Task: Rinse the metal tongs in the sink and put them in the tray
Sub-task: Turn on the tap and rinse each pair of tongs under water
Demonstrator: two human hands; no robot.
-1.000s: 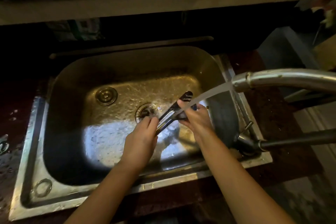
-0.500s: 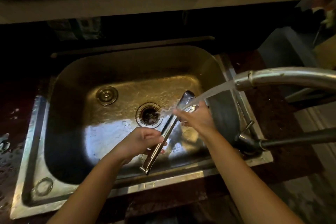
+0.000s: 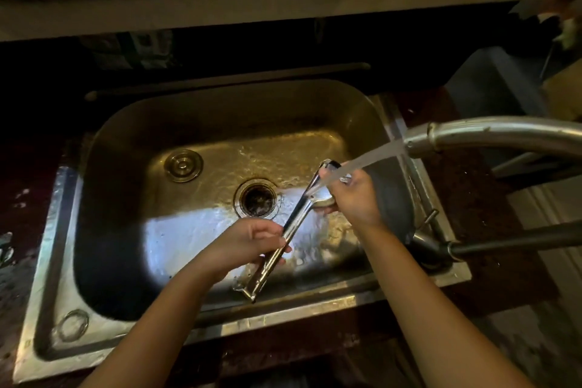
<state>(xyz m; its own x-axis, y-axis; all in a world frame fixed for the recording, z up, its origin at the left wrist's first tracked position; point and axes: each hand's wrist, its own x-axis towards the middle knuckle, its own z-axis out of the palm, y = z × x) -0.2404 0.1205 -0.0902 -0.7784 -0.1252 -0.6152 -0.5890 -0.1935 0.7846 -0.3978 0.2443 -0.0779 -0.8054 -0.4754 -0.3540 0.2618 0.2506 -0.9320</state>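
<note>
Left hand [image 3: 248, 242]: I see it closed around the lower tongs [image 3: 293, 224]. Right hand [image 3: 352, 195]: gripping their upper end. Tongs: slanted over the sink [image 3: 132, 135], under water from the tap [image 3: 472, 135]. Drain [image 3: 256, 198]: just beside.

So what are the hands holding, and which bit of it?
Both hold the metal tongs over the sink. The left hand grips the shaft near the lower end; the right hand holds the upper end under the water stream.
</note>
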